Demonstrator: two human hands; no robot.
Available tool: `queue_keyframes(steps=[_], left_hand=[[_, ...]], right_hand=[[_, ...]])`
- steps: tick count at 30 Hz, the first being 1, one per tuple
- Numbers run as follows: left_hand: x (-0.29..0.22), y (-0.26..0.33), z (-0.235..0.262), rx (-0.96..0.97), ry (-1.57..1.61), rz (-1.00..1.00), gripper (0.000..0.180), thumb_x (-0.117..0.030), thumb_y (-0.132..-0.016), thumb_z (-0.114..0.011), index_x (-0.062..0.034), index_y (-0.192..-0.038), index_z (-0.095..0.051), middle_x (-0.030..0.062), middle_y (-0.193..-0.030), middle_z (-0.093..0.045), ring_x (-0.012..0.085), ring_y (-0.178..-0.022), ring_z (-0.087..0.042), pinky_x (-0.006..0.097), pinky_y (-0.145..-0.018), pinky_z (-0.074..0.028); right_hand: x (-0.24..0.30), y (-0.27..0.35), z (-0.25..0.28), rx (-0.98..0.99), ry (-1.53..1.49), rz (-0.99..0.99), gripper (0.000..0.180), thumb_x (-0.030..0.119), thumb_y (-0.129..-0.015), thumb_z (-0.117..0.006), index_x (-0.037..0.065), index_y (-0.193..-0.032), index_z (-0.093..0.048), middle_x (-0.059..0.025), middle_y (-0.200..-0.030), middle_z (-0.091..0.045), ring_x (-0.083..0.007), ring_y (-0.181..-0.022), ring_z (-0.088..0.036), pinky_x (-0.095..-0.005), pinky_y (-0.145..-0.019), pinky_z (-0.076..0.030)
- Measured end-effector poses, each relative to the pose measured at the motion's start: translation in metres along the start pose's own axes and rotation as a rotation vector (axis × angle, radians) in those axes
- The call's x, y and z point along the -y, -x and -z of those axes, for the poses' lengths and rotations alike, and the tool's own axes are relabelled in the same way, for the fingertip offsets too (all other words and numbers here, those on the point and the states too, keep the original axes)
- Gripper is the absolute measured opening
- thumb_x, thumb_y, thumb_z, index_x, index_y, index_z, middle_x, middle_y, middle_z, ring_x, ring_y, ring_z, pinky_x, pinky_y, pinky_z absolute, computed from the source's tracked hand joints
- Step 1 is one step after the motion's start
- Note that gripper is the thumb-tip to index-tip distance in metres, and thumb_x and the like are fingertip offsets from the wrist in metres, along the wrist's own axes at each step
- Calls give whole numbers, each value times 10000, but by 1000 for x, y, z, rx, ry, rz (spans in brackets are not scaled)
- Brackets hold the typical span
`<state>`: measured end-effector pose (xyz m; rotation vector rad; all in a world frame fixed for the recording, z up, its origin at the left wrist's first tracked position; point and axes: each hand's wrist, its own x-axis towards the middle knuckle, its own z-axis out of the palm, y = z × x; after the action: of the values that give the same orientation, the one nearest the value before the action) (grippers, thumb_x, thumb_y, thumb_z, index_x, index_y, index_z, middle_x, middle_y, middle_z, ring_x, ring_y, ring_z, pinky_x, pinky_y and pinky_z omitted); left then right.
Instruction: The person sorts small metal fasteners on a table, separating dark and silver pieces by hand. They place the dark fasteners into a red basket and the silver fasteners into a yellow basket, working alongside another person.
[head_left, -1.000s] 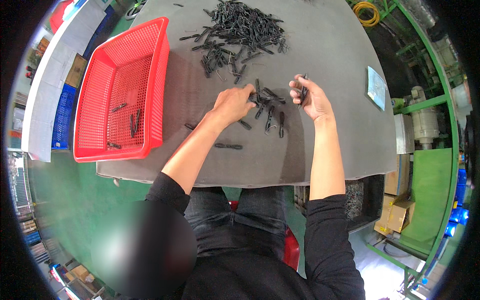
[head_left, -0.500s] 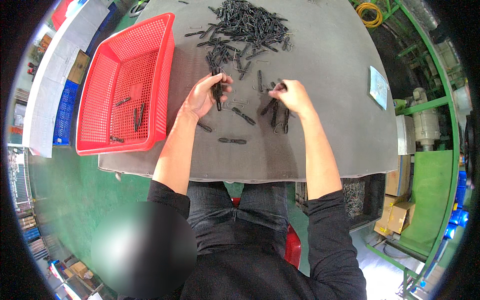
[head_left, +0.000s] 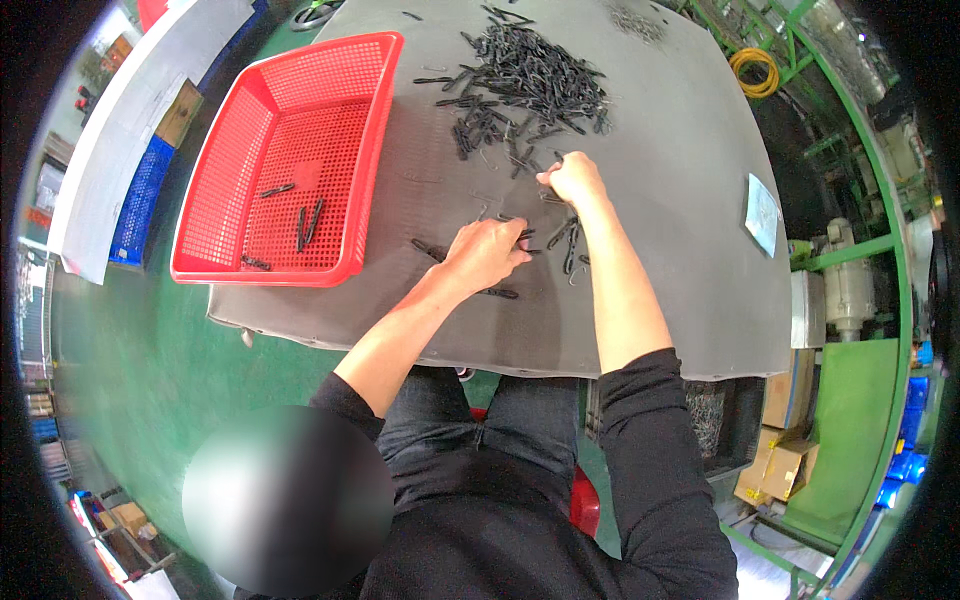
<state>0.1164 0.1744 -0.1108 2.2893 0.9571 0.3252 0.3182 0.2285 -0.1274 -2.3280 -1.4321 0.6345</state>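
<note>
My left hand is low over the grey table, its fingers closed around narrow black clip-like pieces whose ends stick out. Beyond it to the right, my right hand is closed in a pinch; what its fingertips hold, if anything, is hidden. A large pile of black pieces, some with thin wire hooks, spreads across the far part of the table. Several loose black pieces with hooks lie between my hands and under my right wrist. One black piece lies left of my left hand.
A red mesh basket with several black pieces in it stands on the left. Thin wire hooks are heaped at the far right of the table. A pale blue sheet lies at its right edge. Below is a dark crate.
My left hand has moved right and nearer to me, turning from upright to back-up with black pieces still in it. My right hand has shifted slightly farther away. The view has shifted a little.
</note>
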Motion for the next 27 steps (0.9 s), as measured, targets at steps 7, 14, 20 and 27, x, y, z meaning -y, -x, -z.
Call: queue_keyframes(steps=[7,14,20,27], left_hand=[[-42,59,146,-711,35,115,234,-232,-755,-693,-54,-870,-596,131,-697,-623,308,-656,-624,371,-619,-475],[40,112,211,-682,-657,534,329,-239,-778,-657,-59,-1044,-585,134,-1080,-592,300,-997,-563,386,-832,-440],[-14,88,154,-913,-132,93,139,-109,-831,-599,-42,-949,-630,100,-896,-638,213,-802,-625,320,-714,-484],[-50,-17,-29,-254,-109,59,206,-171,-783,-644,-35,-927,-586,126,-961,-580,290,-954,-561,403,-794,-472]], right_hand=[[139,66,59,129,-1022,210,269,290,-754,-712,151,-634,-517,93,-499,-335,-42,-422,-281,-228,-404,-196],[279,85,-20,19,-713,526,455,309,-709,-748,3,-1001,-580,-137,-911,-637,-236,-830,-620,-350,-766,-492],[99,51,23,-252,-361,404,313,265,-707,-722,68,-939,-646,-136,-884,-649,-276,-871,-629,-395,-753,-495],[-30,48,17,-88,143,-60,225,267,-740,-695,80,-864,-686,-146,-893,-663,-301,-918,-625,-393,-781,-487]])
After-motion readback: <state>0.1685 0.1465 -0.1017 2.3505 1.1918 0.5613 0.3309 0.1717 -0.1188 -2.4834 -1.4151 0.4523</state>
